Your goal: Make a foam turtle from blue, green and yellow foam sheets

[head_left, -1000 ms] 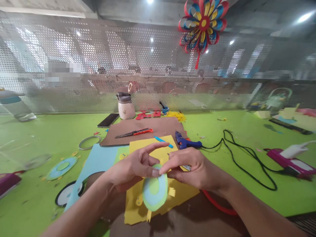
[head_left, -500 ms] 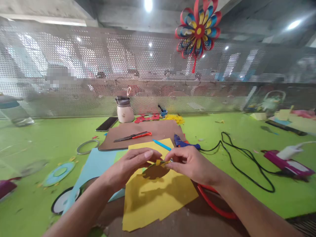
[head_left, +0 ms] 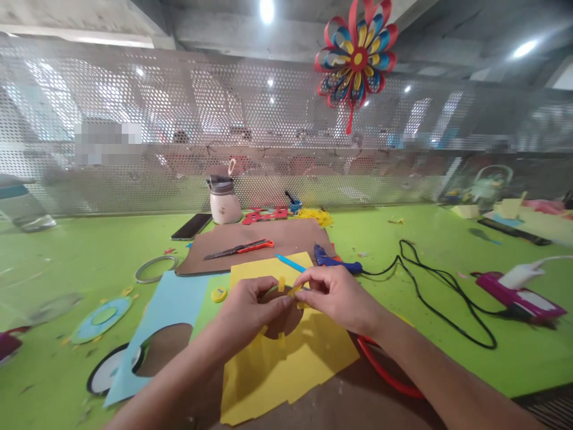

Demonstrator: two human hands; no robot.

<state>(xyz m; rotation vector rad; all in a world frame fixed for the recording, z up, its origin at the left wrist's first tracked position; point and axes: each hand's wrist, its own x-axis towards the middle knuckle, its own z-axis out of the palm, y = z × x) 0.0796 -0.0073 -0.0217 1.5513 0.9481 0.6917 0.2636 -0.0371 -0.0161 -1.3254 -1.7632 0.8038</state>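
Over the green table (head_left: pixel 80 251) and its yellow paper sheet (head_left: pixel 286 364), left hand (head_left: pixel 250 307) and right hand (head_left: pixel 338 295) pinch the round paper cutout with yellow tabs (head_left: pixel 282 310) by its rim, seemingly light, floppy, easily creased.

Left hand (head_left: pixel 248 304) and right hand (head_left: pixel 338 295) pinching a round paper cutout (head_left: pixel 280 313) above yellow paper (head_left: pixel 286 364).

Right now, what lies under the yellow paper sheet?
The yellow paper sheet overlaps a light blue sheet and a brown surface. Whatever else lies beneath is covered.
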